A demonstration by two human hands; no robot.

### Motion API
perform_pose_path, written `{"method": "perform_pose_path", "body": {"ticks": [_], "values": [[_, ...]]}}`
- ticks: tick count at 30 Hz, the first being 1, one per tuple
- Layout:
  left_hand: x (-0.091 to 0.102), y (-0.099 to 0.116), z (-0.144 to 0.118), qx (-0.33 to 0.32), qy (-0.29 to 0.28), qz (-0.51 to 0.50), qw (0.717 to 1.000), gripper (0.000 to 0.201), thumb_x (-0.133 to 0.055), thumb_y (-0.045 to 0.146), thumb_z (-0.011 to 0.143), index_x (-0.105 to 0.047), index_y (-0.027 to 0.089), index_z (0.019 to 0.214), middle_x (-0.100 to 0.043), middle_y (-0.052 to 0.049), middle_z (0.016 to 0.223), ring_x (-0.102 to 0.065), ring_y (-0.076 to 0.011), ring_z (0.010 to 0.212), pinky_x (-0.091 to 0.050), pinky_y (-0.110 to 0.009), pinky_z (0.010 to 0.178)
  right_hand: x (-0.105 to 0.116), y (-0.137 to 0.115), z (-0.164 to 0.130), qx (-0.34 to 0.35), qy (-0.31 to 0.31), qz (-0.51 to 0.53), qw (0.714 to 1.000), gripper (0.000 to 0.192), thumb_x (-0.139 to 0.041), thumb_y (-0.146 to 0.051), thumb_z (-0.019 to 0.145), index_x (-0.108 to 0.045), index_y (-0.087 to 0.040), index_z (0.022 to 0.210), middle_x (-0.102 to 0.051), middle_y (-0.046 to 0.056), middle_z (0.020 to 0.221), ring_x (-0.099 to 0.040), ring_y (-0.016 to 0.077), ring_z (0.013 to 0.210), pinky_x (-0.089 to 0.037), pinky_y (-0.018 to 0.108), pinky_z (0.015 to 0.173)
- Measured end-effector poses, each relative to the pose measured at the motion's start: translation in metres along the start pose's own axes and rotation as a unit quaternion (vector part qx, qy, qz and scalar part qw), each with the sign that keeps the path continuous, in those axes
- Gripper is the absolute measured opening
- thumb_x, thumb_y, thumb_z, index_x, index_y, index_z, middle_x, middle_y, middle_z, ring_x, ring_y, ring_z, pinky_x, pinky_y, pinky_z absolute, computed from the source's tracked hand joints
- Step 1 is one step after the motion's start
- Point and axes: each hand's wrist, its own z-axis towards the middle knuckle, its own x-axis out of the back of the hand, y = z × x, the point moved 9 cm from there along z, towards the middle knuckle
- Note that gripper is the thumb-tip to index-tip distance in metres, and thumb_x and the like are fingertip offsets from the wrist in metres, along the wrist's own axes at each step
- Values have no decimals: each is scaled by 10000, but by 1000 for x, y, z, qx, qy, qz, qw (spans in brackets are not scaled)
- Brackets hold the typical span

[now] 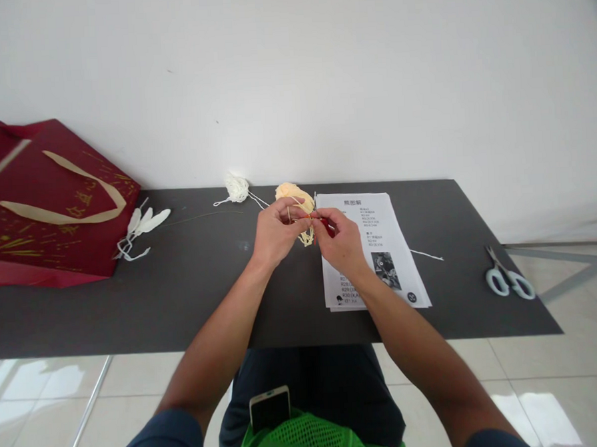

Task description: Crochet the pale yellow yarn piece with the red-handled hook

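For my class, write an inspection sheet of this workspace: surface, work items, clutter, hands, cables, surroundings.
Surface: dark tabletop.
Work items: yellow yarn ball and white yarn ball toward the back; printed sheets right of them.
Clutter: red bag and white pieces at left; scissors at right.
Hands: left hand with loose yarn at its fingers; right hand holding a small red item, partly hidden.
Cables: nothing seen.
Surroundings: pale wall, tiled floor.
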Motion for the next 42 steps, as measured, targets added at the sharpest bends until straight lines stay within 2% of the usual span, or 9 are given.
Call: {"method": "perform_pose_path", "body": {"ticks": [6,10,15,22,42], "values": [[2,-8,3,28,-12,-53,998,419,-858,169,629,-707,154,1019,-742,2,774,-681,-119,687,-527,-266,730,-3,2,2,-5,-13,-2,1000,189,-671,-406,889,-719,-264,1005,-752,51,988,-679,218,874,-550,365,792],[2,-10,4,41,-14,-81,996,413,-887,174,602,-721,150,980,-742,1,765,-680,-112,690,-520,-259,746,-6,1,3,-14,-29,19,999,193,-676,-419,880,-689,-253,977,-728,24,881,-644,188,776,-515,315,701],[-1,-13,6,44,-44,-84,994,402,-876,146,598,-720,154,969,-752,-3,788,-681,-110,708,-516,-253,749,-7,4,4,-11,-34,-16,999,178,-617,-414,915,-636,-240,951,-645,-19,731,-547,142,623,-442,274,605],[-2,-10,8,-5,-47,-38,998,350,-801,109,639,-714,162,974,-733,2,786,-668,-108,718,-509,-237,725,-8,13,6,-9,-31,-54,998,166,-605,-393,903,-620,-231,939,-588,-37,659,-522,129,565,-418,266,567],[-1,-15,12,-64,-48,36,996,260,-762,132,685,-728,175,939,-721,2,766,-667,-136,699,-499,-261,693,-16,26,10,-62,-81,14,995,177,-621,-392,873,-624,-215,869,-619,-22,643,-538,126,557,-399,258,531]]}}
